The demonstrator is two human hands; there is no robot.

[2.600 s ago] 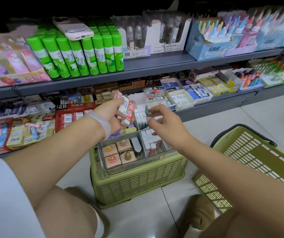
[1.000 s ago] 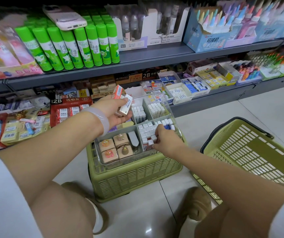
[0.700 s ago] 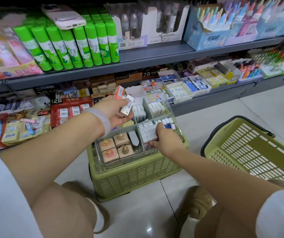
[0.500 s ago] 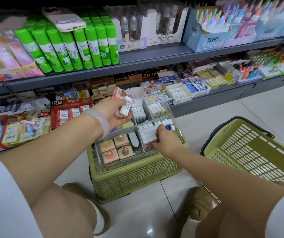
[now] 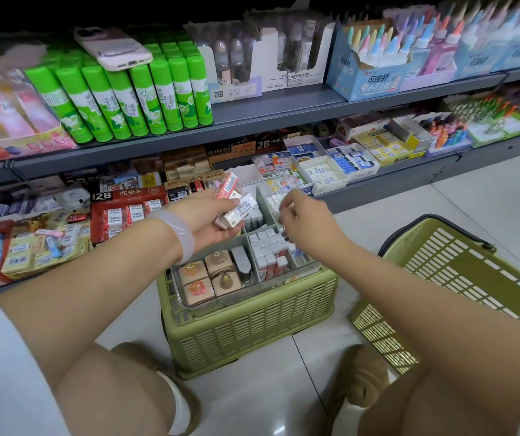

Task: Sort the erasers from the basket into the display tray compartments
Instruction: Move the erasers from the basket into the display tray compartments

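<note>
Several erasers (image 5: 236,207) lay loosely clutched in left hand (image 5: 213,218); right hand (image 5: 302,215) fingers curled, seemingly empty — loose stack risked spilling into wrong display tray (image 5: 284,283) compartment.

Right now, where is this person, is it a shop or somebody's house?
Most likely a stationery shop. Long grey shelves hold rows of green glue sticks, glue bottles in display boxes and boxed erasers, many with price labels. Two green shopping baskets sit on the tiled floor.
</note>
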